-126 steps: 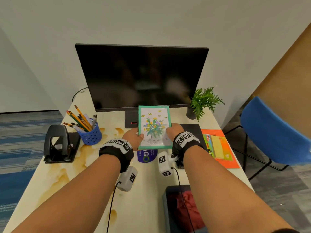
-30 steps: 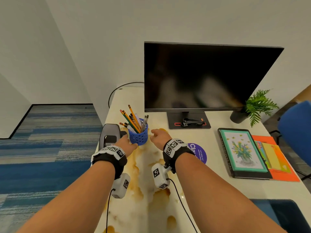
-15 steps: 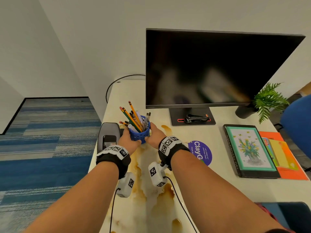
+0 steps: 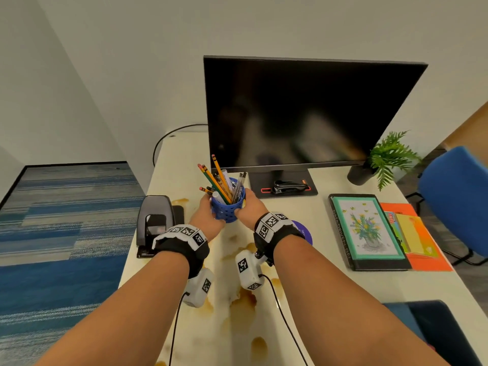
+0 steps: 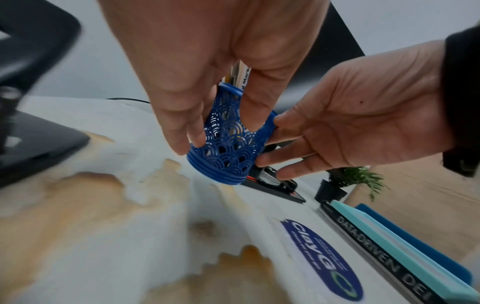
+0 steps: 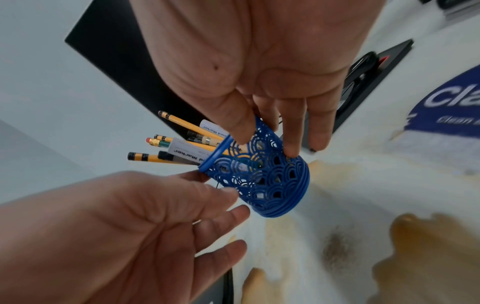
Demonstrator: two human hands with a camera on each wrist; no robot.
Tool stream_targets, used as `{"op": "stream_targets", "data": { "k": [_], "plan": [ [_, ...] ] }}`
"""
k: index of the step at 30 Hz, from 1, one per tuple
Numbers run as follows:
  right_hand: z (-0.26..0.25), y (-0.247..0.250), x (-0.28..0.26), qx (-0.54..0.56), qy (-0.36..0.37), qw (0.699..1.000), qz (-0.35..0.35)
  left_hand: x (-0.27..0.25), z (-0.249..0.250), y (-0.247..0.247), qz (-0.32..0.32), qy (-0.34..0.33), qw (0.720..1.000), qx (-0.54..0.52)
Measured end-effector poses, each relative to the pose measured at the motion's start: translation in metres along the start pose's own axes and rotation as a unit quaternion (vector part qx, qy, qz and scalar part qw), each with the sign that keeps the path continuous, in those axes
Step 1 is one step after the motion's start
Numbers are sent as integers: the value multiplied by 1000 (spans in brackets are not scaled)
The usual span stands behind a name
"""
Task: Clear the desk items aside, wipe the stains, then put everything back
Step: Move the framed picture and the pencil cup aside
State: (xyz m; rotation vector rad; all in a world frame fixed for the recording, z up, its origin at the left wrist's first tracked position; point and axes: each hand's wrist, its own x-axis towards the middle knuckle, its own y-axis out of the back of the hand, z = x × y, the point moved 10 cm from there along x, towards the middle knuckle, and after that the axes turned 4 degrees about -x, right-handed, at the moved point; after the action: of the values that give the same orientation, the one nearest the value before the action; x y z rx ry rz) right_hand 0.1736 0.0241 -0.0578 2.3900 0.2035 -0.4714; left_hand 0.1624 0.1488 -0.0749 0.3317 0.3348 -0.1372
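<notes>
A blue lattice pencil cup (image 4: 227, 210) full of pencils and markers hangs just above the stained desk (image 4: 184, 159), in front of the monitor's left corner. My left hand (image 4: 210, 215) grips its left side with thumb and fingers, and my right hand (image 4: 248, 207) grips its right side. In the left wrist view the cup (image 5: 228, 150) is clear of the desk and tilted. The right wrist view shows the cup (image 6: 272, 185) with the pencils (image 6: 182, 127) pointing away. Brown stains (image 4: 243, 302) spread over the desk under my wrists.
A black hole punch (image 4: 155, 223) sits at the left edge. The monitor (image 4: 303, 114) stands behind, with a stapler (image 4: 289, 186) on its base. To the right lie a purple round sticker (image 4: 306, 233), a framed flower picture (image 4: 365, 228) on a black book, orange folders (image 4: 422, 244) and a potted plant (image 4: 388, 157).
Both hands closed round the pencil cup and lifted it off the desk, a little right towards the monitor. The flower picture I held before now lies on the book.
</notes>
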Motion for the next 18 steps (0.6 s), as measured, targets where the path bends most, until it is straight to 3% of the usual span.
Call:
{"op": "stream_targets", "data": {
  "k": [6,13,18],
  "plan": [
    [48,54,-7,-25,-51,996,67,-9,20,-62,-63,6,998,10],
    [113,104,-14,-81,-115,986,86,-18,50,-128,-83,4,995,47],
    [144,131,-13,-71,-123,985,102,-13,52,-167,-106,21,991,78]
  ]
}}
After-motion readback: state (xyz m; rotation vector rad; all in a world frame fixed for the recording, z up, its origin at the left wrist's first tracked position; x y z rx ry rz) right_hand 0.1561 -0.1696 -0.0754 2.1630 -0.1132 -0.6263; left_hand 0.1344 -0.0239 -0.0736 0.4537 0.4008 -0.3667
